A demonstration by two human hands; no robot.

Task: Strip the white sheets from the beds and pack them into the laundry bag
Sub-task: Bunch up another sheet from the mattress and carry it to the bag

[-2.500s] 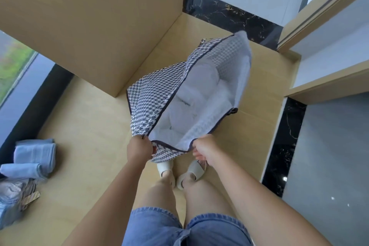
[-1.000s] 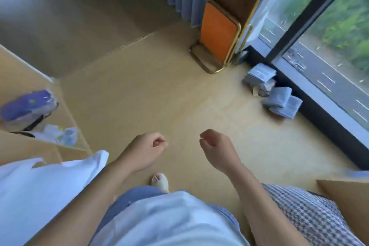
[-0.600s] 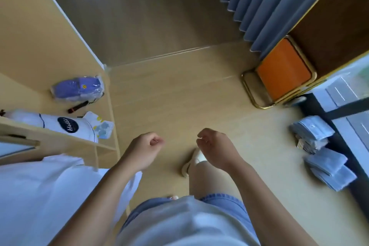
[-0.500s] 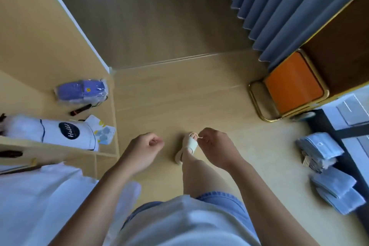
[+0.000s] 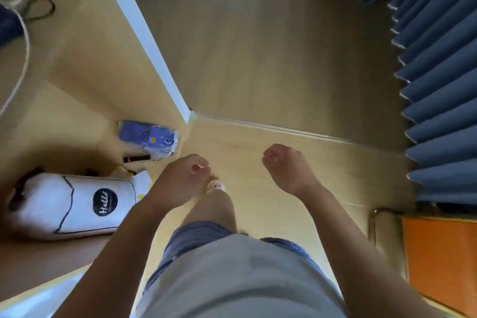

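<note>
Sheet (image 5: pixel 38 301): white patch at lower left edge, below shelf (image 5: pixel 51 261); left hand (image 5: pixel 180 181) and right hand (image 5: pixel 286 168) apart above floor (image 5: pixel 258 59), fingers curled into fists, holding nothing; curtain (image 5: pixel 438 85) at right

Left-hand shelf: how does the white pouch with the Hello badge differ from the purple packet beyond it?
The white pouch is much larger than the purple packet. The pouch carries a black round Hello badge and a black outline; the packet shows a small yellow sticker under clear wrap. The pouch lies nearer the person, the packet farther back. Both lie on the wooden shelf.
</note>
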